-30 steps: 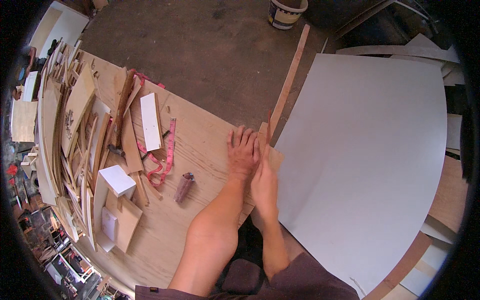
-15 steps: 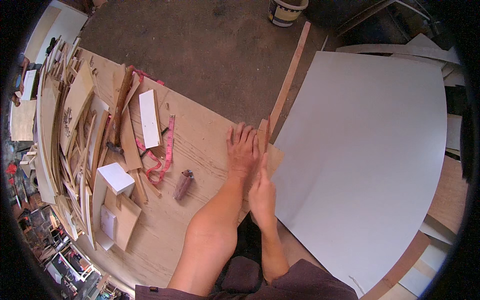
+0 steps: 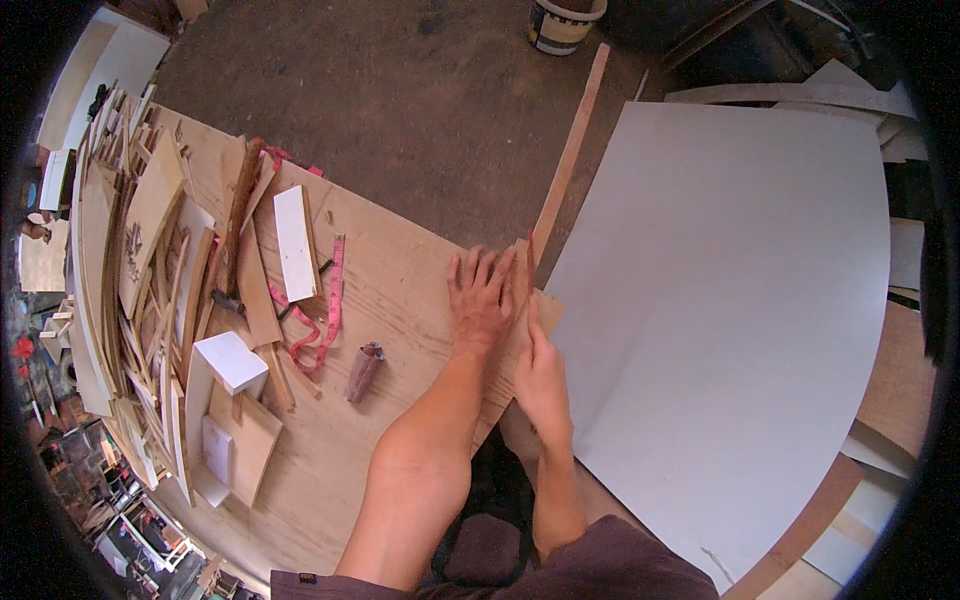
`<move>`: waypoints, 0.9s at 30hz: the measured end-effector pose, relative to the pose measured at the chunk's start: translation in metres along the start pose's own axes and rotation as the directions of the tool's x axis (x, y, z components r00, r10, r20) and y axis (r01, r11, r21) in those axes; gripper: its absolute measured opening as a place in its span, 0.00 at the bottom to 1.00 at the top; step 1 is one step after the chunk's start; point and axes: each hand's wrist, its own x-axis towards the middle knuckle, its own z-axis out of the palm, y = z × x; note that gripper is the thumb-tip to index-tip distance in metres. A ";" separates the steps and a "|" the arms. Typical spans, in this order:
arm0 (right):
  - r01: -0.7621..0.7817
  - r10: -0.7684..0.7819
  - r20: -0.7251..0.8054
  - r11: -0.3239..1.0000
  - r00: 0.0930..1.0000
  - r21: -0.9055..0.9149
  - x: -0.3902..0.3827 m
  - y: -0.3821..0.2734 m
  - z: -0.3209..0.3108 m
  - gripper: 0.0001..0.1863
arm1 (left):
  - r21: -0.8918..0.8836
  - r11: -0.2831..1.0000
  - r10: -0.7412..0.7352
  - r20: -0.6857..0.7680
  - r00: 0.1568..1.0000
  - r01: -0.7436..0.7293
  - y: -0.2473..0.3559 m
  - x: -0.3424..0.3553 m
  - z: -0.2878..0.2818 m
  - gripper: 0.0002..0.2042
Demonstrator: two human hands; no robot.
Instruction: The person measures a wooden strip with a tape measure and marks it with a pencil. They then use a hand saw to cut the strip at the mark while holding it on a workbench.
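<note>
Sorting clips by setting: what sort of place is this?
Probably a woodworking shop: wood scraps and a pink tape measure lie on a wooden worktop, with a large pale panel beside it.

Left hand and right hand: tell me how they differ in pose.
The left hand lies palm down with fingers spread; the right hand is curled, gripping a thin reddish strip. The left hand sits farther forward than the right hand. Both are bare.

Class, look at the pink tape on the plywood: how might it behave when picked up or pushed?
The pink tape is probably floppy, since it lies in loose curves. It is likely light, being a thin, flat band. Pushed, it would perhaps bunch rather than roll, given its slack loops.
</note>
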 end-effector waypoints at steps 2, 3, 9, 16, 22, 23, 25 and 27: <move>0.182 -0.179 -0.097 0.983 0.979 0.026 0.037 0.000 -0.002 0.29 | -0.010 1.000 0.002 0.012 1.000 -0.002 0.005 -0.001 0.006 0.23; 0.050 -0.050 -0.046 0.999 0.998 0.001 0.056 -0.011 0.001 0.29 | 0.000 1.000 -0.004 0.011 1.000 0.004 0.002 -0.003 0.006 0.23; 0.046 -0.040 -0.101 0.998 0.994 0.050 0.009 -0.010 0.012 0.26 | -0.034 0.999 0.005 0.049 0.999 -0.004 0.001 -0.002 -0.001 0.23; -0.022 0.021 0.024 0.999 0.999 0.024 0.067 -0.015 -0.003 0.27 | -0.035 0.999 -0.022 0.038 0.999 0.023 -0.002 -0.004 0.008 0.19; 0.336 -0.367 -0.229 0.927 0.902 -0.164 0.046 0.016 0.015 0.29 | -0.056 0.998 -0.010 0.030 0.999 0.012 0.003 0.000 0.004 0.16; 0.339 -0.369 -0.222 0.927 0.903 -0.159 0.033 0.008 0.013 0.29 | -0.071 0.997 -0.035 0.048 0.998 0.038 0.003 0.000 0.000 0.16; -0.150 0.153 0.018 0.985 0.988 -0.088 0.011 -0.019 0.000 0.26 | -0.066 0.997 -0.035 0.047 0.998 0.038 0.001 -0.001 0.002 0.17; -0.027 0.026 -0.032 0.999 0.999 -0.040 0.033 -0.014 0.006 0.27 | -0.068 0.997 -0.028 0.043 0.999 0.030 0.001 -0.001 0.006 0.18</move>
